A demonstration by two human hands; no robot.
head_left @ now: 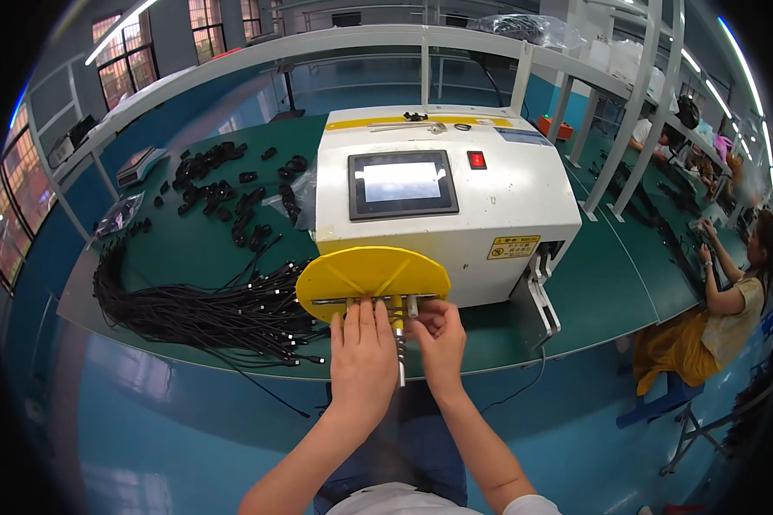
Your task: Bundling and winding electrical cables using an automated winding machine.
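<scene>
Left hand (362, 348) flat, fingers extended, right hand (439, 336) pinching metal rod (401, 343), long axis toward person, at yellow disc (371, 279) beside table edge (575, 348).

Head-worn fisheye, down over workbench (627, 283)

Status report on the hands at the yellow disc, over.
Both hands at yellow disc on white machine. Left hand flat below it, right hand pinching the metal pin. Black cables heaped left, apart.
</scene>
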